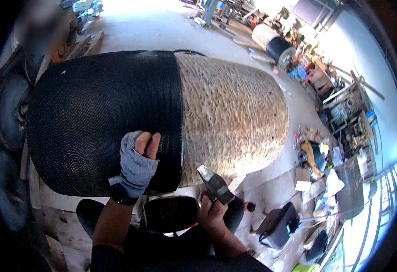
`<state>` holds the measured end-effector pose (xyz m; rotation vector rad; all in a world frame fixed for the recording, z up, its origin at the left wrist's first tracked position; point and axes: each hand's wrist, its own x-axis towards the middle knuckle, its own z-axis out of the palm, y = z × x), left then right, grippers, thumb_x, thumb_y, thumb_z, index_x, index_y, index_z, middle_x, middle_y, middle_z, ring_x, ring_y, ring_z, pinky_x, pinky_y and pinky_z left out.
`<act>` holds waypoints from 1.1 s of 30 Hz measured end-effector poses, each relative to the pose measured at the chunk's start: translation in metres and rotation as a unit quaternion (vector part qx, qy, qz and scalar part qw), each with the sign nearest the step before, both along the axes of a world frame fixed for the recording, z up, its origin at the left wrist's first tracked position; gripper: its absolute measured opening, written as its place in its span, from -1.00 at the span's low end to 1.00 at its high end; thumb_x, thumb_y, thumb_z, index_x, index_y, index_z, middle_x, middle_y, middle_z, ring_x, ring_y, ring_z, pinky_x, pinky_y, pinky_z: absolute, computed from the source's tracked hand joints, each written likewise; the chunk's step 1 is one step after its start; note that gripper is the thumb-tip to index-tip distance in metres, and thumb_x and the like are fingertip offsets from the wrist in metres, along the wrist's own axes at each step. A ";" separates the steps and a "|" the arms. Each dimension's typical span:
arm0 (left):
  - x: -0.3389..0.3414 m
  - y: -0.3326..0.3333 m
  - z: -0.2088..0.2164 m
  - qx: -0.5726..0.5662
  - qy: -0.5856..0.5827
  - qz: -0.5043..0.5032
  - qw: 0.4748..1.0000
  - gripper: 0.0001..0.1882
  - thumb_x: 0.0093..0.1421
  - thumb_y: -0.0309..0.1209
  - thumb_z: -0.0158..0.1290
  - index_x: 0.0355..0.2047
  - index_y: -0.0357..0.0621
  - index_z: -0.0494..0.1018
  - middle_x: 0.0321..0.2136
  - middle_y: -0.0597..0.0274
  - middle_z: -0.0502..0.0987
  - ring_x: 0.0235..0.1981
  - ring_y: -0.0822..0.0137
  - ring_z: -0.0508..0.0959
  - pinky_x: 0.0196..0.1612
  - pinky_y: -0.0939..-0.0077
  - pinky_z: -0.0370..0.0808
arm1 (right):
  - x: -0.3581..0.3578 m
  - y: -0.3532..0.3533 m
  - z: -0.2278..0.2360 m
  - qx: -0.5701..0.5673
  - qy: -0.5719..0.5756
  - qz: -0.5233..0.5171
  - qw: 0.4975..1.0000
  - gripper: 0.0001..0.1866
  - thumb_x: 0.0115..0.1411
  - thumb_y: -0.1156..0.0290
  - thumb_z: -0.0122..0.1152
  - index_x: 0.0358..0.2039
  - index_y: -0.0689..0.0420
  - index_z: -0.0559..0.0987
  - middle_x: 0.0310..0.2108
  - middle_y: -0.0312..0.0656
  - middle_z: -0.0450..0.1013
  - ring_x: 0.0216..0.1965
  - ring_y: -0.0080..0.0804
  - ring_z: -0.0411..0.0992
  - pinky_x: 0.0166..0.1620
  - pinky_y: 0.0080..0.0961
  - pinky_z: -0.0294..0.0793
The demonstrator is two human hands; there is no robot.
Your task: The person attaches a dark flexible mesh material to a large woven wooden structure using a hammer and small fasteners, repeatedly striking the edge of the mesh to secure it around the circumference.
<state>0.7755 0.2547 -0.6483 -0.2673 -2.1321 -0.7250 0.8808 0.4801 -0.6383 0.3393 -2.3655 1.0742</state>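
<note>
A large drum lies on its side before me. Its left part is wrapped in black, finely ridged material (pixel 94 99); the right part is a bare, pitted tan surface (pixel 234 113). My left hand (pixel 139 158), in a grey glove with bare fingertips, rests on the black part close to its straight edge. Its fingers are bent together, and whatever they pinch is too small or hidden to name. Lower right, my right hand (pixel 213 212) grips a hammer (pixel 217 187), its metal head raised by the drum's near side.
A dark box-like thing (pixel 171 214) is between my knees. To the right on the floor stand a black case (pixel 278 225) and heaped scraps, tools and cardboard. Dark wheels (pixel 12 111) line the left. Another part-black drum (pixel 280 49) lies far right.
</note>
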 end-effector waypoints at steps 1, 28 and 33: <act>0.000 0.000 0.005 -0.044 0.012 0.020 0.999 -0.58 0.01 -0.54 0.15 -0.06 -0.10 0.45 -0.19 0.09 0.36 -0.19 0.10 0.44 -0.16 0.14 0.43 | -0.007 0.005 -0.009 0.004 0.066 0.019 0.998 -0.78 0.19 0.48 -0.01 -0.16 0.28 0.43 -0.46 0.11 0.47 -0.40 0.14 0.50 -0.37 -0.23 0.46; 0.069 0.076 -0.018 -0.035 -0.129 -0.087 0.987 -0.47 0.06 -0.53 0.15 0.08 -0.10 0.36 -0.22 0.08 0.56 -0.17 0.08 0.54 0.01 0.17 0.37 | 0.017 0.040 -0.045 -0.011 -0.210 -0.054 0.976 -0.79 0.22 0.36 0.16 -0.30 0.24 0.40 -0.63 0.06 0.38 -0.57 0.05 0.42 -0.51 -0.23 0.35; 0.066 0.078 -0.016 -0.048 -0.177 -0.093 0.979 -0.36 0.04 -0.51 0.20 0.16 -0.16 0.26 -0.15 -0.04 0.55 -0.14 0.06 0.58 0.01 0.16 0.41 | 0.020 0.036 -0.044 -0.017 -0.207 -0.037 0.978 -0.80 0.22 0.37 0.15 -0.32 0.24 0.40 -0.60 0.05 0.38 -0.57 0.05 0.42 -0.50 -0.23 0.36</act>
